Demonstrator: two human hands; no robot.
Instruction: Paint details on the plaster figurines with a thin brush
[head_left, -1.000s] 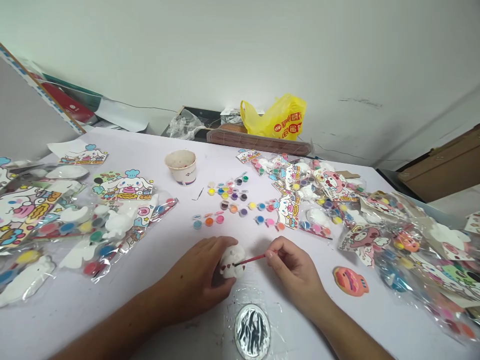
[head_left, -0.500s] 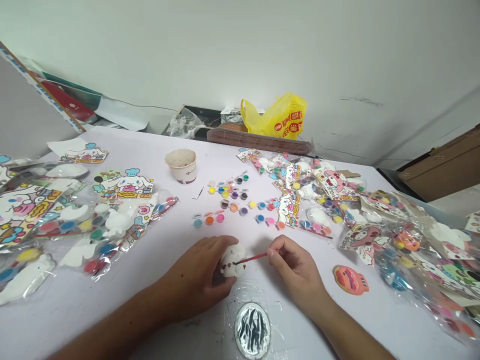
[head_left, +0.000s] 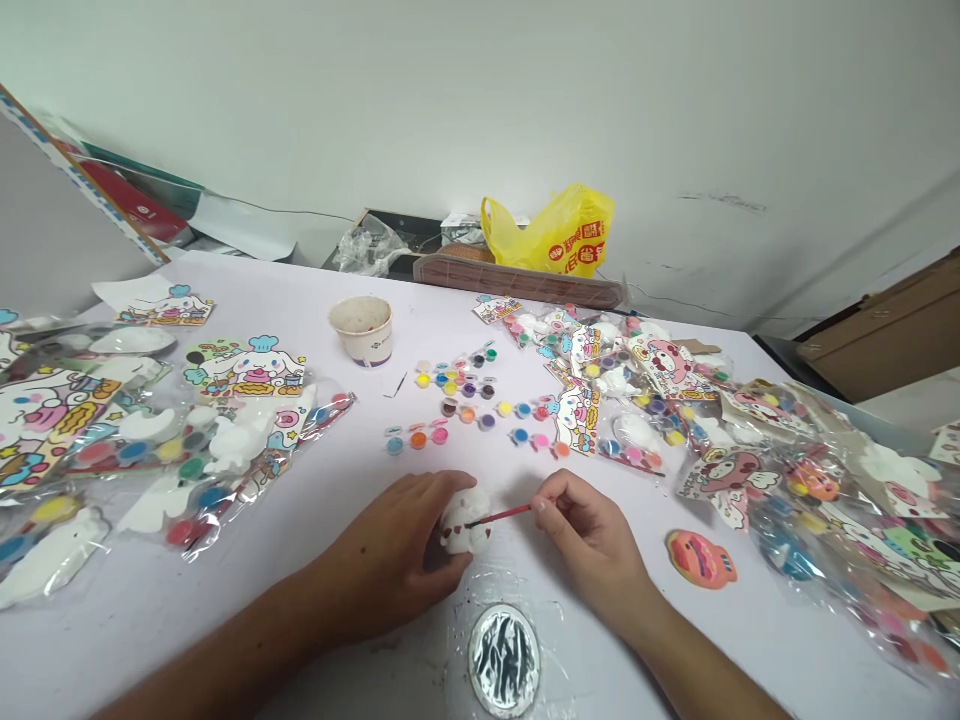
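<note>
A small white figurine with dark reddish-brown marks is gripped from its left side by my left hand, thumb below and fingers above. My right hand pinches a thin red paintbrush. The brush's dark tip touches the figurine's front, among the painted marks. Just below the figurine, a round silvery disc lies under clear film on the table. Beyond my hands sit several small open paint pots in strips of different colours.
Bagged figurine kits cover the left side, and more kits crowd the right. A paper cup stands behind the paints. Near my right forearm lies a painted pink-orange piece. A yellow plastic bag rests at the back.
Almost nothing differs. The brush tip stays on the figurine, where the brown marks look slightly fuller, and my right hand has shifted a touch to the left.
</note>
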